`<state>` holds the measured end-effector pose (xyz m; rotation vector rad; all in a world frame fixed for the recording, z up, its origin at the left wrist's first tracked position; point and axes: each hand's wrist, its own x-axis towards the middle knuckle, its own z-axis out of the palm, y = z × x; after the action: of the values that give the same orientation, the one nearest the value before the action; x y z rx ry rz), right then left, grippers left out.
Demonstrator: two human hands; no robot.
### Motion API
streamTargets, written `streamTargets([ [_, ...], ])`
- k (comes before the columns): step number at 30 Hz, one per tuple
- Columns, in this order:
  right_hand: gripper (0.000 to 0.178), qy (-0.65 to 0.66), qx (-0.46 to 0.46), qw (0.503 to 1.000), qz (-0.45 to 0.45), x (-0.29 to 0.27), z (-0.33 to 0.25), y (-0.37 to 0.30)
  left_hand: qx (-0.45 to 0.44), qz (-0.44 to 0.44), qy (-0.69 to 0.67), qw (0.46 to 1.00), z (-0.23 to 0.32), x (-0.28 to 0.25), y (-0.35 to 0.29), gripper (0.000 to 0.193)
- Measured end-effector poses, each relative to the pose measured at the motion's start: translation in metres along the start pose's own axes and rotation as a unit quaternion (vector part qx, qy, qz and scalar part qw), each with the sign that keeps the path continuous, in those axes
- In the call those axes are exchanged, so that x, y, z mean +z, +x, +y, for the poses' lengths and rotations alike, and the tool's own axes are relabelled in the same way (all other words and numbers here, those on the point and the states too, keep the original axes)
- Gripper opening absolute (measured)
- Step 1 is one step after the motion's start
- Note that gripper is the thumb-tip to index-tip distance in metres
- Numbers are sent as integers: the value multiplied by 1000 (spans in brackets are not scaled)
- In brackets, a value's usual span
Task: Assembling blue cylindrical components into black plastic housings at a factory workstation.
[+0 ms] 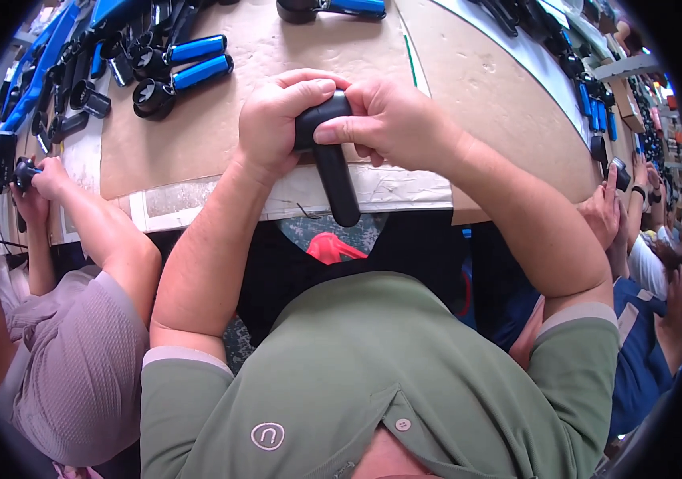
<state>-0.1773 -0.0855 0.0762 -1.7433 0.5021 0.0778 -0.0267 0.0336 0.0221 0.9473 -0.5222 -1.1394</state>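
Observation:
Over the near edge of the table I hold a black appliance housing (335, 177) with a wide head and a long rounded handle. Its handle points down toward me, slightly right. My left hand (273, 120) is closed round the left side of the head, thumb on top. From the right, my right hand (401, 120) grips the head, its thumb pressed across the face near the handle and its fingers curled at the far side. Parts of the head are hidden under my fingers, so its exact kind cannot be told.
Brown cardboard (197, 152) covers the table. Two housings with blue handles (201, 73) lie to the left, beside a heap of black parts (89, 100). Another blue-handled housing (333, 8) lies at the far edge. Co-workers' hands (41, 184) work close on both sides.

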Motion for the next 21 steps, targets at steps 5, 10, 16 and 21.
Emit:
streamTargets([
  [5, 22, 54, -18, 996, 66, 19, 20, -24, -7, 7, -68, 998, 3, 0, 5, 30],
  [10, 27, 299, 64, 950, 62, 40, 26, -43, -8, -22, -99, 995, 3, -5, 9, 37],
  [16, 30, 462, 66, 880, 92, 54, 28, -40, 115, 129, -68, 983, -4, 5, 3, 38],
  [21, 36, 483, 48, 873, 41, 48, 37, -36, 164, 41, 31, 985, -4, 11, -17, 37],
])
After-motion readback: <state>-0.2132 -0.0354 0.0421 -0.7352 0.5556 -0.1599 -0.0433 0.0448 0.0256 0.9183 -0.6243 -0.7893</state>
